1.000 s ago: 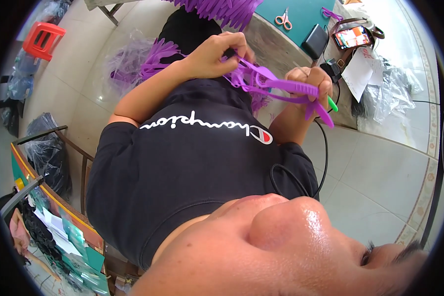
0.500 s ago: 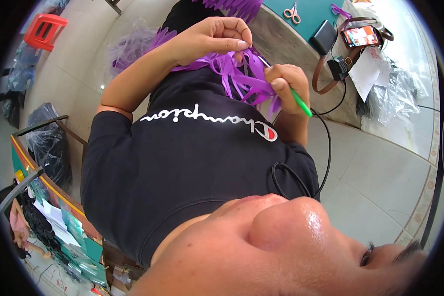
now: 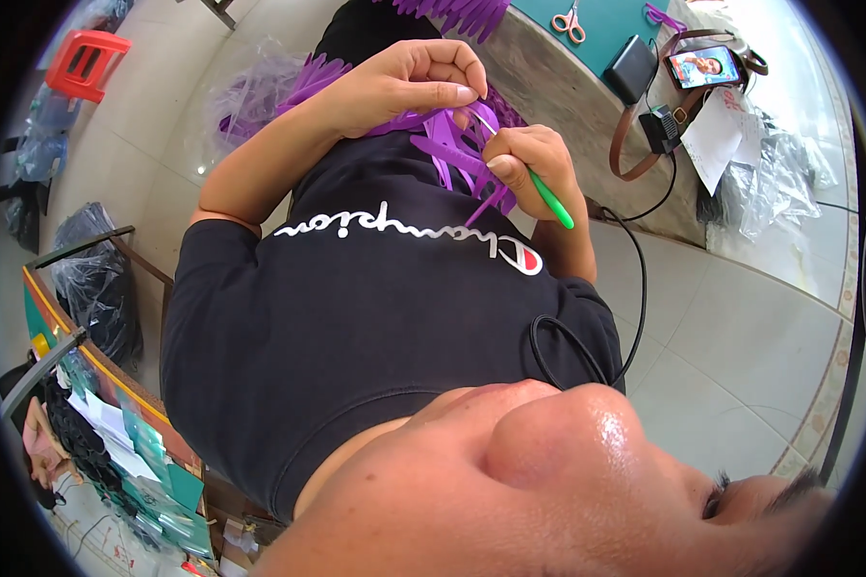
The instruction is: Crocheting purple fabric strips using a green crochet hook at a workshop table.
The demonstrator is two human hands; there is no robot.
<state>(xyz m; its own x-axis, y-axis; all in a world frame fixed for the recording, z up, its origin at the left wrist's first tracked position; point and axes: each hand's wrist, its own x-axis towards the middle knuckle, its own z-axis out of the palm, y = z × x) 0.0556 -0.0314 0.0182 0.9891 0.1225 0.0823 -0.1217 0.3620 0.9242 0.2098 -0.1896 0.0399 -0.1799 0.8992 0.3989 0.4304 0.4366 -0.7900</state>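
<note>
My left hand (image 3: 416, 88) is closed, thumb against the bent fingers, pinching part of a bundle of flat purple strips (image 3: 445, 144) in front of my lap. What lies exactly between the fingertips is partly hidden. My right hand (image 3: 534, 173) is wrapped round a slim tool with a green handle (image 3: 553, 202) and a thin metal shaft (image 3: 484, 119). The shaft points up and left at the left fingertips and the strips; its tip is too small to make out. Loose strip ends hang between the two hands, over my black shirt.
Scissors with pink handles (image 3: 570, 25) lie on a green mat (image 3: 597, 43) at the upper right. Near them are a black box-like device (image 3: 629, 71), a phone (image 3: 704, 67), a brown strap (image 3: 630, 159) and papers (image 3: 710, 144). A red stool (image 3: 87, 65) stands far left.
My right hand has moved left and slightly up with the green-handled tool, closer to my left hand. The strips beside it hang differently. My left hand has barely shifted.
</note>
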